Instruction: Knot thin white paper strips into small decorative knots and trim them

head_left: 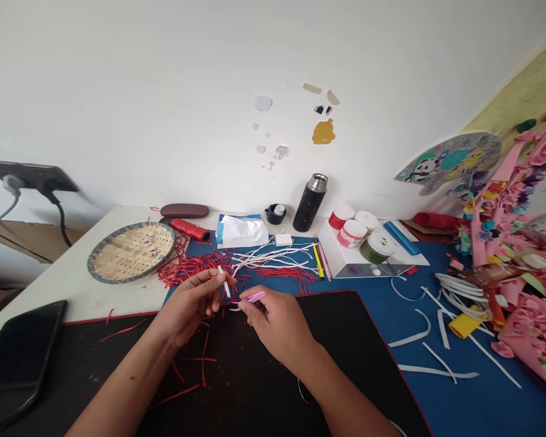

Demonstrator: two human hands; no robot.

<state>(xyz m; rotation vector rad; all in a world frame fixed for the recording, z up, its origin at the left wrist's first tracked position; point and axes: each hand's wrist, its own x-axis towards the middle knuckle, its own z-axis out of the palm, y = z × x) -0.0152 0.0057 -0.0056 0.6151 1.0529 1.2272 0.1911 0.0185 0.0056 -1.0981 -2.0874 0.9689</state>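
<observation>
Red-edged black mat [346, 346]; left hand [192, 298] pinching flat white strip [227, 289], right hand [279, 320] gripping slender pink tool [256, 297].

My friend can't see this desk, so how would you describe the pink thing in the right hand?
Start at the black mat with the red edging. Near its far edge, the right hand pinches a slim pink item. Its colour sets it apart from the white piece in the left hand and the red cords nearby.

The person's left hand [192, 303] and right hand [277, 321] are over the rectangular black mat [346, 358]; behind it, left to right: round tan woven basket [125, 255], cylindrical black flask [308, 205], white box [360, 267].
</observation>
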